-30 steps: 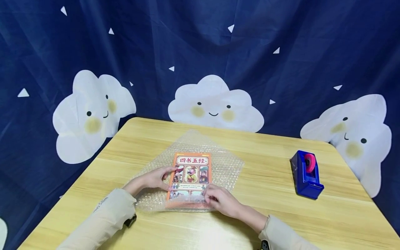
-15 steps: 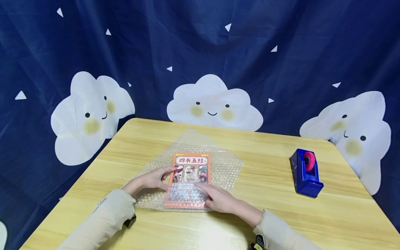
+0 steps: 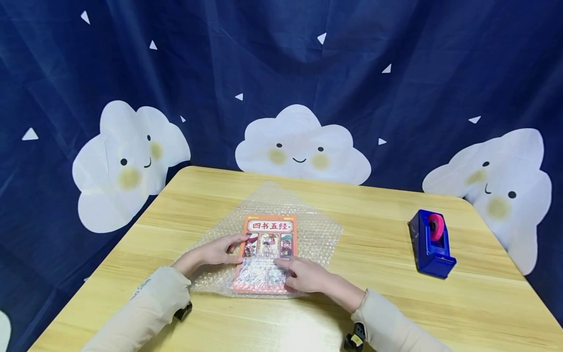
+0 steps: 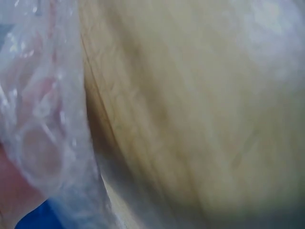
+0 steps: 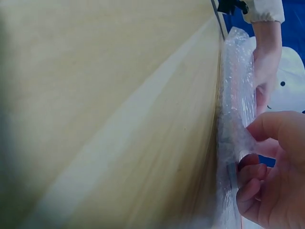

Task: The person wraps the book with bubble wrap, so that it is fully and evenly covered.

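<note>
An orange illustrated book (image 3: pixel 269 226) lies on a diamond-shaped sheet of clear bubble wrap (image 3: pixel 314 227). A flap of the wrap covers the book's lower part. At the book's left edge, my left hand (image 3: pixel 215 252) rests with fingers on the cover and thumb lower on the side. My right hand (image 3: pixel 308 275) presses the flap near the book's lower right, its index finger stretched over the cover. In the right wrist view, the thumb (image 5: pixel 267 126) touches the wrap, while the other fingers bend beside the book's edge. Wrap partly hides the left hand in the left wrist view.
A blue tape dispenser (image 3: pixel 433 249) with a pink roll (image 3: pixel 436 229) stands to the right on the wooden table (image 3: pixel 369 210). Behind the table hangs a dark blue curtain (image 3: pixel 281 58) printed with smiling clouds.
My right hand has brought the bubble wrap flap up over the book's lower part, going from bent fingers to an outstretched index finger. The left hand stays at the book's left edge.
</note>
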{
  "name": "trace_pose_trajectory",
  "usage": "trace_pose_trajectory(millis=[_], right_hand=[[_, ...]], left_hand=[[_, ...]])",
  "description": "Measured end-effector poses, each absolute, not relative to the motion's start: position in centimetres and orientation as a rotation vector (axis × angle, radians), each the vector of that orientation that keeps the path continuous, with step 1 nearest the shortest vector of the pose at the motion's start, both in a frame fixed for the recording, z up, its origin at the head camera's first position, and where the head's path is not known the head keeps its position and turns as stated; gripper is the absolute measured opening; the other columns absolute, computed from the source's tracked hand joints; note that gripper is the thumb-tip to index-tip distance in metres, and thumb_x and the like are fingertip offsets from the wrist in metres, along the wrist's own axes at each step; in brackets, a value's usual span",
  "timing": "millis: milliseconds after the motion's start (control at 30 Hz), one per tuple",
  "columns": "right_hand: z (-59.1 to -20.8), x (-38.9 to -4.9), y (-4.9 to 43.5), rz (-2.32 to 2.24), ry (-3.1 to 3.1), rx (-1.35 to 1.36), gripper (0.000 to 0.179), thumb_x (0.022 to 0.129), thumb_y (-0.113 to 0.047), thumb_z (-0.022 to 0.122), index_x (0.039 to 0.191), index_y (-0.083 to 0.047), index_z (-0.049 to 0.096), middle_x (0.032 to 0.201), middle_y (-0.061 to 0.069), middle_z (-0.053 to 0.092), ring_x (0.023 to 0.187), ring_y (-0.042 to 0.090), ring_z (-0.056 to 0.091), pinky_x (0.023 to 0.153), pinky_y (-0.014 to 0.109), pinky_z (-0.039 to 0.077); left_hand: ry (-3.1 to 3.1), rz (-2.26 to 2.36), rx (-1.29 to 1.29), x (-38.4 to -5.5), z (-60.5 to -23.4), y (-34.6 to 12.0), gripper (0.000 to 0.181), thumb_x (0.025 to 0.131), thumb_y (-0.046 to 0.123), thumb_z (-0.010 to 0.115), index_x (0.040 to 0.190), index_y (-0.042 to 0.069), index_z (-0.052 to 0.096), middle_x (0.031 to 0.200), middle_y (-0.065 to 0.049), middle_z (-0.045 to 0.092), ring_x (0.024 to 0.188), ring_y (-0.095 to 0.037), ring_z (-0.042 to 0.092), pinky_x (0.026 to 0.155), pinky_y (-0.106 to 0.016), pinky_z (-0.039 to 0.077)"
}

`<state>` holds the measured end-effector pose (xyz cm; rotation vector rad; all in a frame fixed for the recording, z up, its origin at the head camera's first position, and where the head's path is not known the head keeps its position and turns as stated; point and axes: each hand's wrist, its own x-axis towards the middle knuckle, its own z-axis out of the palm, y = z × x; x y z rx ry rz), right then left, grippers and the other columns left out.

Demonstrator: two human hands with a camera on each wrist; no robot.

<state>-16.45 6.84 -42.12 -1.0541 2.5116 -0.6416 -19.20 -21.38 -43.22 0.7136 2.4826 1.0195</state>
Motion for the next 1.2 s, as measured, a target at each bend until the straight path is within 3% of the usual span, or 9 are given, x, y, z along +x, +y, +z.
trace_pose_trajectory(millis=[133, 233, 400, 533, 667, 800, 1067, 1133, 1200], right_hand=[[-42.4, -16.8, 6.8, -0.665, 2.511, -1.094, 0.049, 0.086, -0.015, 0.059, 0.132, -0.007, 0.047, 0.124, 0.012, 0.056, 0.042, 0.001, 0.033, 0.047, 0.018, 0.039], [-42.5, -17.1, 6.7, -0.669, 2.515, -1.090, 0.050, 0.084, -0.018, 0.061, 0.132, -0.009, 0.048, 0.096, 0.002, 0.064, 0.045, 0.001, 0.034, 0.046, 0.019, 0.038], [-42.6, -17.4, 6.6, -0.679, 2.503, -1.068, 0.055, 0.082, -0.018, 0.063, 0.133, -0.012, 0.045, 0.055, -0.010, 0.039, 0.045, 0.002, 0.032, 0.044, 0.020, 0.032], [-42.4, -17.6, 6.6, -0.658, 2.498, -1.068, 0.062, 0.081, -0.020, 0.064, 0.137, -0.013, 0.040, 0.057, -0.010, 0.038, 0.047, 0.004, 0.033, 0.047, 0.021, 0.033], [-42.1, -17.8, 6.4, -0.615, 2.491, -1.065, 0.068, 0.079, -0.021, 0.065, 0.140, -0.015, 0.036, 0.058, -0.009, 0.038, 0.049, 0.005, 0.033, 0.047, 0.021, 0.032], [-41.8, -18.0, 6.2, -0.591, 2.448, -1.052, 0.071, 0.078, -0.021, 0.066, 0.142, -0.016, 0.033, 0.054, -0.009, 0.036, 0.046, 0.005, 0.032, 0.045, 0.020, 0.032], [-41.5, -18.6, 6.0, -0.632, 2.349, -1.015, 0.077, 0.077, -0.019, 0.069, 0.143, -0.021, 0.030, 0.051, -0.011, 0.034, 0.042, 0.003, 0.035, 0.045, 0.019, 0.037], [-41.5, -18.7, 6.0, -0.638, 2.340, -1.019, 0.077, 0.077, -0.019, 0.070, 0.143, -0.021, 0.031, 0.050, -0.011, 0.035, 0.042, 0.003, 0.036, 0.045, 0.019, 0.037], [-41.4, -18.8, 6.0, -0.637, 2.337, -1.018, 0.078, 0.076, -0.020, 0.070, 0.143, -0.018, 0.030, 0.051, -0.010, 0.035, 0.044, 0.004, 0.036, 0.046, 0.020, 0.037]], left_hand=[[2.492, 1.010, 0.680, -19.2, -43.3, -21.3, 0.060, 0.089, 0.024, 0.059, 0.136, -0.004, 0.036, 0.069, 0.001, 0.036, 0.061, -0.011, 0.031, 0.055, -0.021, 0.030], [2.492, 1.014, 0.660, -19.3, -43.3, -21.2, 0.062, 0.089, 0.028, 0.059, 0.136, -0.004, 0.036, 0.068, 0.001, 0.037, 0.060, -0.011, 0.032, 0.054, -0.022, 0.031], [2.479, 1.027, 0.654, -19.3, -43.2, -21.2, 0.070, 0.084, 0.032, 0.065, 0.137, -0.003, 0.035, 0.072, -0.002, 0.040, 0.063, -0.013, 0.035, 0.056, -0.023, 0.034], [2.467, 1.037, 0.653, -19.2, -43.0, -21.2, 0.074, 0.081, 0.030, 0.069, 0.137, -0.004, 0.034, 0.084, -0.010, 0.046, 0.072, -0.016, 0.038, 0.063, -0.027, 0.037], [2.474, 1.045, 0.670, -19.0, -42.9, -21.1, 0.076, 0.079, 0.027, 0.071, 0.136, -0.005, 0.033, 0.113, -0.021, 0.049, 0.086, -0.024, 0.044, 0.076, -0.036, 0.041], [2.492, 1.040, 0.704, -19.0, -43.0, -21.0, 0.075, 0.078, 0.025, 0.071, 0.135, -0.007, 0.034, 0.120, -0.027, 0.047, 0.098, -0.034, 0.047, 0.083, -0.044, 0.042], [2.369, 1.102, 0.610, -19.3, -42.8, -21.1, 0.071, 0.085, 0.027, 0.064, 0.139, -0.004, 0.029, 0.096, -0.017, 0.047, 0.077, -0.023, 0.042, 0.068, -0.033, 0.040], [2.353, 1.104, 0.575, -19.3, -42.6, -21.1, 0.075, 0.084, 0.031, 0.064, 0.140, -0.003, 0.027, 0.115, -0.024, 0.046, 0.094, -0.031, 0.047, 0.080, -0.043, 0.043], [2.370, 1.079, 0.555, -19.2, -42.5, -21.0, 0.080, 0.081, 0.034, 0.067, 0.140, -0.001, 0.026, 0.134, -0.028, 0.035, 0.116, -0.041, 0.040, 0.094, -0.054, 0.036]])
